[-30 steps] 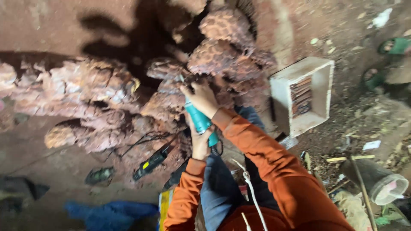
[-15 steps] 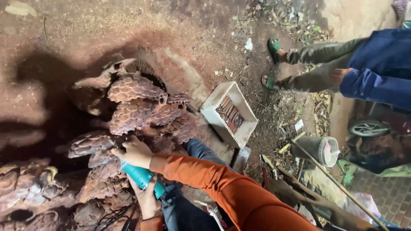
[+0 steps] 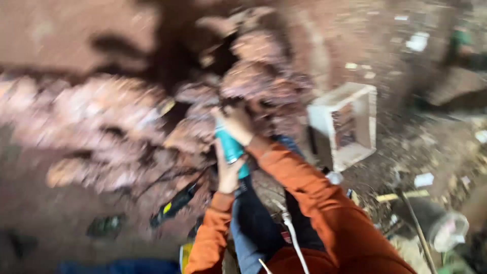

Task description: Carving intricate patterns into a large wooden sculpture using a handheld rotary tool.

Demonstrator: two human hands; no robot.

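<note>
Reddish-brown carved wood, a long knobbly root sculpture with scaled lumps (image 3: 152, 127), fills the earthen ground in front of a seated person in orange sleeves. The view from the head camera is heavily blurred by motion, so fine detail is lost. Both hands are clamped on a teal handheld power tool (image 3: 231, 149) pressed up against the carving near its middle: the right hand (image 3: 236, 122) wraps the upper end where tool meets wood, and the left hand (image 3: 227, 170) grips the body from below. A pale cord (image 3: 290, 231) trails down across the person's lap and blue trousers.

To the right stands a white open-topped wooden box (image 3: 345, 124) with dark items inside, well apart from the hands. A black and yellow tool (image 3: 175, 205) lies on the dirt beneath the carving, near the left forearm. A grey bucket (image 3: 441, 226) and a long stick (image 3: 413, 226) lie among litter at lower right.

The risks look plain enough: the right fingers sit very close to the working end, and a slip or a kick off the uneven wood could bring them into it. The loose cord across the lap could snag and jerk the tool off line.
</note>
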